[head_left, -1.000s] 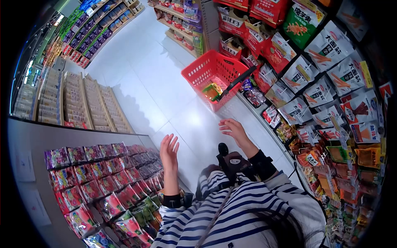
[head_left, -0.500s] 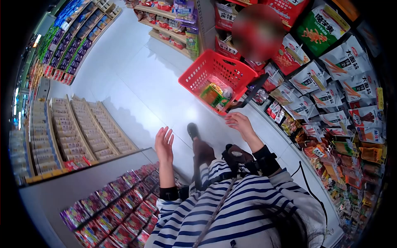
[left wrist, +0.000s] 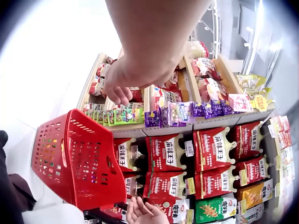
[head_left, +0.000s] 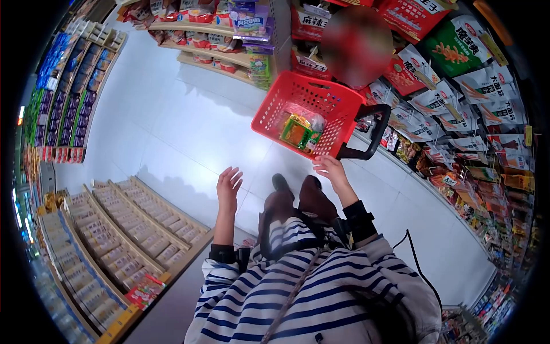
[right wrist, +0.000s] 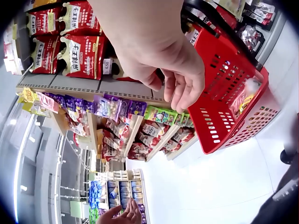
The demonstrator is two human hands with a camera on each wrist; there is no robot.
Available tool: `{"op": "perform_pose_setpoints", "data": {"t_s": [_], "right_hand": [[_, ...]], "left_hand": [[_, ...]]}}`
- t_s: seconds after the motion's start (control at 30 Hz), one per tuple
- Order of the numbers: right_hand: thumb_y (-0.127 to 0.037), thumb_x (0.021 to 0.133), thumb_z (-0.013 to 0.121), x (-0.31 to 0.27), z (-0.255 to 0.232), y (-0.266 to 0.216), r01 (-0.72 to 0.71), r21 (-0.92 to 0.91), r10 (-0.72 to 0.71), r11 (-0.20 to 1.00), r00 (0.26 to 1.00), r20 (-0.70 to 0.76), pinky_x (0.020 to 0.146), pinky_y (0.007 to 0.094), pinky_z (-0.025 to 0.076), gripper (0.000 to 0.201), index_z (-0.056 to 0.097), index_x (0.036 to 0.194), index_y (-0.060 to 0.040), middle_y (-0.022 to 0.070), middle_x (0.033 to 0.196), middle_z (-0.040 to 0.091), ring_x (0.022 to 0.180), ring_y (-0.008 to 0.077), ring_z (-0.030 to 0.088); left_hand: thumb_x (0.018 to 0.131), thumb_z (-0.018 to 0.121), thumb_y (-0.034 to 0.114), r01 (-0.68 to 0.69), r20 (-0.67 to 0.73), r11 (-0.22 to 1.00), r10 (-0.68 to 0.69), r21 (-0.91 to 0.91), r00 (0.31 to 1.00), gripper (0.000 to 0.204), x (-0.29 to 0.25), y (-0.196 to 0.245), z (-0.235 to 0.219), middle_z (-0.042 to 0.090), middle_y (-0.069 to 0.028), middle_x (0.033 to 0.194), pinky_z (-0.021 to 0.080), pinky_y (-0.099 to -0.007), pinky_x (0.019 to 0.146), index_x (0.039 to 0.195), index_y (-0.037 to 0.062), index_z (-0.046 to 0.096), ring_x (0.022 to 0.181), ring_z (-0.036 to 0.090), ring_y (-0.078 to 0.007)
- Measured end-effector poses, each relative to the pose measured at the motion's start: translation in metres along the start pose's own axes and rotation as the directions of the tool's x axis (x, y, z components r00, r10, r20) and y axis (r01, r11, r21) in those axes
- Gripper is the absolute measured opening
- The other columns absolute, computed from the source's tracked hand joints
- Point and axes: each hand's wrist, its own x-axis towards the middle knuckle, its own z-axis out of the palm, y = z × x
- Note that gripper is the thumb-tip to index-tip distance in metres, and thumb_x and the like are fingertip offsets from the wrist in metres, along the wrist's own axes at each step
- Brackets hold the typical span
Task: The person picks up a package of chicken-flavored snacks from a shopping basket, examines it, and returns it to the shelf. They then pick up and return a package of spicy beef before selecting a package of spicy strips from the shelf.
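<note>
My left hand [head_left: 229,188] is held out over the floor with its fingers loosely bent and nothing in them. Level with it, my right hand [head_left: 333,172] is also free of anything, its fingertips overlapping the near edge of the shopping basket in the head view. This red plastic basket [head_left: 344,112] has perforated walls and a black handle [head_left: 379,133] swung out to the right. Inside lie several packets, among them a green-and-yellow packet [head_left: 296,133]. In the right wrist view the right hand [right wrist: 175,77] hangs beside the basket wall [right wrist: 219,93].
Snack bags [head_left: 452,46] hang along the rack on the right. Ahead, a low shelf [head_left: 200,43] holds bagged snacks. On the left stands a tiered rack of small packs [head_left: 114,241]. White floor tiles [head_left: 172,132] run between them. My feet [head_left: 281,182] are near the basket.
My view has moved forward and turned, so the basket and end shelf look nearer and the left rack sits lower. My legs have come into view. Both hands stay free.
</note>
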Motion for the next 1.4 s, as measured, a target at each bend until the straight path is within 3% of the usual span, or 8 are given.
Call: {"op": "perform_pose_setpoints", "data": {"t_s": [0.2,0.53,0.7,0.93,1.07,1.2,1.23,1.4], "right_hand": [[-0.015,0.083,0.039,0.016,-0.012,-0.006,0.000,0.170,0.022,0.985,0.992,-0.125,0.073,0.0286,0.044,0.022,0.049,0.097,-0.0005,0.0112,0.092,0.057,0.079,0.0181,0.056],[-0.015,0.082,0.040,0.050,-0.059,-0.041,0.123,0.362,-0.001,0.924,0.948,-0.320,0.074,0.0278,0.044,0.022,0.050,0.096,-0.0016,0.0096,0.093,0.055,0.083,0.0170,0.054],[-0.015,0.082,0.039,0.055,-0.070,-0.043,0.122,0.375,0.017,0.919,0.937,-0.348,0.075,0.0278,0.044,0.022,0.050,0.097,-0.0014,0.0096,0.093,0.056,0.083,0.0167,0.054],[-0.014,0.080,0.042,0.058,-0.063,-0.030,0.077,0.437,0.123,0.896,0.904,-0.410,0.073,0.0277,0.044,0.021,0.050,0.096,-0.0018,0.0093,0.091,0.056,0.082,0.0168,0.055],[-0.014,0.079,0.044,0.068,-0.052,-0.016,0.088,0.492,0.179,0.866,0.864,-0.470,0.072,0.0273,0.044,0.020,0.051,0.094,-0.0023,0.0088,0.088,0.057,0.080,0.0169,0.055],[-0.014,0.078,0.044,0.088,-0.030,-0.003,0.148,0.549,0.229,0.823,0.797,-0.559,0.071,0.0278,0.044,0.019,0.051,0.092,-0.0029,0.0078,0.085,0.058,0.077,0.0161,0.056],[-0.015,0.079,0.045,0.093,-0.023,0.004,0.190,0.554,0.189,0.810,0.811,-0.554,0.069,0.0274,0.045,0.018,0.052,0.091,-0.0036,0.0073,0.084,0.058,0.075,0.0149,0.056],[-0.020,0.081,0.047,0.117,0.023,0.033,0.189,0.650,0.283,0.736,0.787,-0.549,0.065,0.0262,0.045,0.019,0.053,0.089,-0.0043,0.0067,0.084,0.058,0.074,0.0139,0.055]], "left_hand": [[0.082,0.042,0.022,0.090,0.117,0.995,-0.093,0.036,0.989,0.040,0.052,0.003,0.029,0.048,-0.0119,0.109,0.038,-0.0330,0.085,0.115,0.0001,0.036,0.101,0.047,-0.0216],[0.083,0.038,0.020,0.057,0.268,0.983,-0.104,0.176,0.958,0.037,0.120,0.031,0.122,0.049,-0.0110,0.107,0.039,-0.0333,0.084,0.114,-0.0005,0.036,0.098,0.049,-0.0204],[0.084,0.037,0.019,0.080,0.323,0.966,-0.159,0.244,0.933,0.032,0.147,0.028,0.152,0.051,-0.0078,0.102,0.039,-0.0327,0.083,0.110,0.0019,0.038,0.094,0.051,-0.0175],[0.084,0.040,0.023,0.174,0.328,0.913,-0.303,0.369,0.895,0.027,0.196,0.003,0.159,0.054,-0.0064,0.098,0.039,-0.0316,0.078,0.106,0.0065,0.042,0.090,0.053,-0.0161],[0.084,0.040,0.023,0.160,0.331,0.859,-0.351,0.487,0.876,0.026,0.221,0.003,0.158,0.054,-0.0067,0.099,0.040,-0.0319,0.078,0.104,0.0063,0.042,0.089,0.053,-0.0164],[0.083,0.039,0.020,0.181,0.293,0.774,-0.430,0.607,0.854,0.026,0.258,-0.006,0.150,0.055,-0.0069,0.098,0.041,-0.0321,0.076,0.104,0.0052,0.042,0.086,0.054,-0.0169],[0.082,0.039,0.017,0.178,0.290,0.756,-0.441,0.630,0.849,0.025,0.266,-0.009,0.148,0.055,-0.0075,0.096,0.042,-0.0318,0.074,0.104,0.0053,0.042,0.083,0.054,-0.0172],[0.080,0.041,0.015,0.133,0.300,0.653,-0.507,0.746,0.808,0.023,0.301,-0.021,0.147,0.056,-0.0075,0.091,0.043,-0.0300,0.071,0.102,0.0057,0.045,0.082,0.055,-0.0176]]}}
